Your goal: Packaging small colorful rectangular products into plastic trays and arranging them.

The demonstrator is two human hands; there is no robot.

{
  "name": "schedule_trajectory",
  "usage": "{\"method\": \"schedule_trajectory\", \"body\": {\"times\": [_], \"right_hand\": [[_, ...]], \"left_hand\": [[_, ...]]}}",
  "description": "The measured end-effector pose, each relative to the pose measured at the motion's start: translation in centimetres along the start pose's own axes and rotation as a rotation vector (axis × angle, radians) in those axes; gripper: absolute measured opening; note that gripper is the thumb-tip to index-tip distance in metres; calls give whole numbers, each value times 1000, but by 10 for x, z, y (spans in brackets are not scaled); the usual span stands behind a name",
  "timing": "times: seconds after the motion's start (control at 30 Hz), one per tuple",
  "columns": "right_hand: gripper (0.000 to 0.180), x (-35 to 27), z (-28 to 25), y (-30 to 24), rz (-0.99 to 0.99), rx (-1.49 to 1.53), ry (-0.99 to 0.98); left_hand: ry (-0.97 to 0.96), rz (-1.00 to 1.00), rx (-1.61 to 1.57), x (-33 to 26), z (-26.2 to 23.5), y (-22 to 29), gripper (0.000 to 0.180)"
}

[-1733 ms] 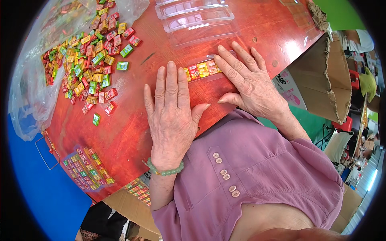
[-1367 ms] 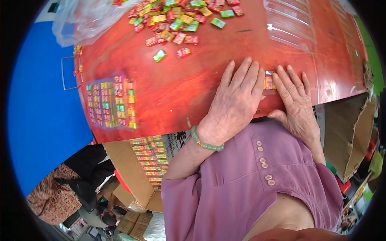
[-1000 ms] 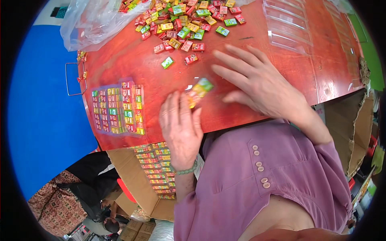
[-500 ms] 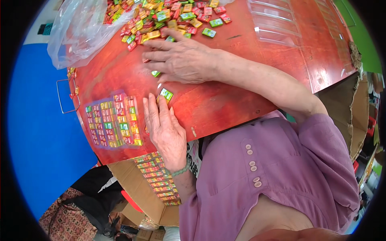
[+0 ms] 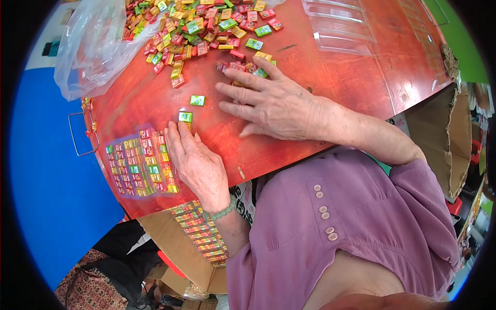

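1. Broadly: red round table (image 5: 330,77), glossy, filling the upper half of the view; blue floor (image 5: 46,170) to its left.
2. Purple buttoned garment (image 5: 351,232) across the lower right, both forearms reaching up from it onto the table.
3. Open cardboard box (image 5: 196,243) under the near table edge, stacked with filled sheets of small packets; more brown cardboard (image 5: 439,139) at right.
4. Clear plastic bag (image 5: 93,46) at upper left, crumpled, lying partly on the table.
5. Heap of loose small candy packets (image 5: 191,26), red, yellow and green, along the far side, touching the bag.
6. Clear empty plastic tray (image 5: 341,26) at upper right, well apart from both hands.
7. Filled tray of packets in rows (image 5: 137,165) near the left edge, just beside the left hand.
8. Right hand (image 5: 268,103) palm down, fingers spread wide and flat, tips among the nearest packets of the heap; nothing gripped.
9. Left hand (image 5: 194,160) palm down, fingers together and extended, holding nothing; green bead bracelet (image 5: 222,212) on the wrist.
10. Green packet (image 5: 185,117) touching the left fingertips; second green packet (image 5: 197,100) just beyond, lying alone between the hands.
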State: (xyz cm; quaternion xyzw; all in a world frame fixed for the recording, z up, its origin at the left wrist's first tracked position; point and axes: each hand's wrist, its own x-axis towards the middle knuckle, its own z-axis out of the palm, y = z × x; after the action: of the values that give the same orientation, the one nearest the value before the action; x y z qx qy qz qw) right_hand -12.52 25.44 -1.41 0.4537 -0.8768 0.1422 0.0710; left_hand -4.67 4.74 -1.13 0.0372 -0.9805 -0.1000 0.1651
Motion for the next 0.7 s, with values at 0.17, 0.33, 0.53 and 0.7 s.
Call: {"method": "schedule_trajectory", "body": {"times": [0.17,0.33,0.53,0.7], "right_hand": [[67,-27,-16,-1,37,71,-30],[69,-51,-25,3,46,176,-30],[64,-33,-29,12,155,181,102],[56,-29,-20,14,148,19,74]], "left_hand": [[-18,60,54,19,-1,6,42],[-19,129,-40,53,0,17,48],[-122,199,9,81,15,22,44],[-207,240,2,72,14,39,41]]}}
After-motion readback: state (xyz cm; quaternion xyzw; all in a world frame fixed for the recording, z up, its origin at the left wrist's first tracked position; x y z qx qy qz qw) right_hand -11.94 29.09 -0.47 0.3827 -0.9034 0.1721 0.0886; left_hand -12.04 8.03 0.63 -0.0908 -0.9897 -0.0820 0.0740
